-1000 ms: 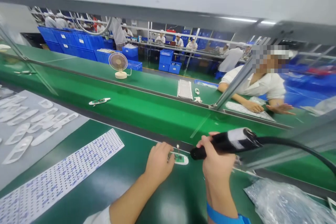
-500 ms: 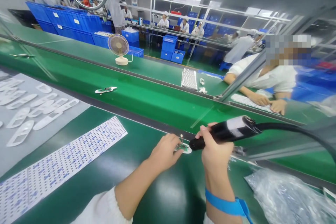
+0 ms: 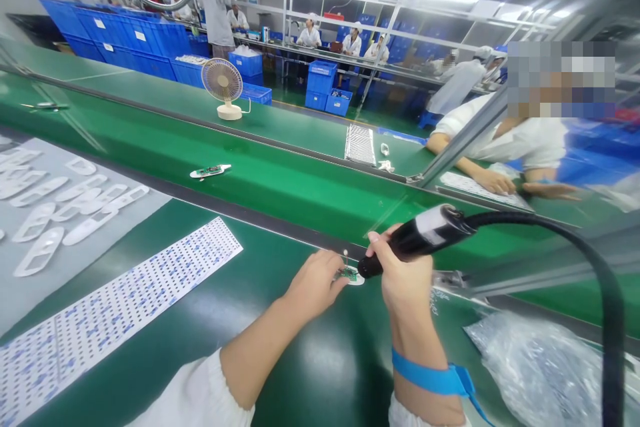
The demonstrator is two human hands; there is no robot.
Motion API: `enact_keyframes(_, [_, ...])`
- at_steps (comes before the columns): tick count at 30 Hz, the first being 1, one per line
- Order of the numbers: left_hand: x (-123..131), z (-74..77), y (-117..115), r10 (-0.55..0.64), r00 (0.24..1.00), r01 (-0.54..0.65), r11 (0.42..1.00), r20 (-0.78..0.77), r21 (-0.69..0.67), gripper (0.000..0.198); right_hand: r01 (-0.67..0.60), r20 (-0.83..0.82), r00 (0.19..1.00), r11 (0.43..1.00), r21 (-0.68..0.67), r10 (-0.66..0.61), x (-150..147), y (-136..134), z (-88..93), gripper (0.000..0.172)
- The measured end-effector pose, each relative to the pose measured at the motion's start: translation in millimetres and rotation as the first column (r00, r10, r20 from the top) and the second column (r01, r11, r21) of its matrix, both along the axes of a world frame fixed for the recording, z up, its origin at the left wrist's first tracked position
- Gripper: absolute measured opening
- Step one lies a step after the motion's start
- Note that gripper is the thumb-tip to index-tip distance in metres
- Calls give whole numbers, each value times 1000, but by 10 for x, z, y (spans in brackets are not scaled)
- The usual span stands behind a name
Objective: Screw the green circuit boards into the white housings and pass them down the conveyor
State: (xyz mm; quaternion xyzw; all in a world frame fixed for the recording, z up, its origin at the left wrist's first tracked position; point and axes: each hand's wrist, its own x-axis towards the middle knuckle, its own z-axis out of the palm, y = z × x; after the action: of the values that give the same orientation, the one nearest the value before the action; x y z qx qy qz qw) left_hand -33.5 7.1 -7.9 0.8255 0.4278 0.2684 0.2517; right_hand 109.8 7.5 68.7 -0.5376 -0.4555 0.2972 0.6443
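My left hand (image 3: 315, 285) rests its fingertips on a small green circuit board (image 3: 349, 273), which lies on a white oval piece (image 3: 358, 281) with a thin upright pin on it. My right hand (image 3: 404, 277) grips a black soldering iron (image 3: 417, 237) in a fist. The iron's tip sits right beside the board, and the fingers partly hide the contact point. A black cable (image 3: 607, 307) curves from the iron's back end. A blue wrist strap (image 3: 425, 373) circles my right wrist.
On my left lie a blue-dotted white label sheet (image 3: 115, 307) and a grey sheet (image 3: 60, 213) of white oval pieces. A plastic bag (image 3: 540, 367) lies right. Beyond, a green conveyor belt (image 3: 280, 180) carries a circuit board (image 3: 210, 172). A co-worker (image 3: 500, 140) works across it.
The view has tilted up and the far scene sits higher. My right hand and the iron have shifted slightly left and up, with the cable now hanging in front. The conveyor's board has moved right.
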Motion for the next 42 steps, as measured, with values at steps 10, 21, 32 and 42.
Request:
enact_keyframes(10, [-11, -37, -1, -3, 1000, 2, 999, 30, 45, 9, -55, -49, 997, 998, 13, 56, 29, 18, -21, 25])
enact_keyframes(21, [-33, -124, 37, 4, 1000, -5, 992, 14, 125, 4, 282, -270, 934, 946, 159, -233, 618, -17, 24, 35])
enact_keyframes(32, [290, 90, 1692, 205, 972, -182, 966, -118, 181, 10, 318, -295, 913, 945, 76, -283, 736, -24, -39, 33])
enact_keyframes(42, [407, 92, 1296, 231, 973, -224, 938, 5, 265, 17, 371, -294, 893, 927, 49, -342, 749, -7, -77, 31])
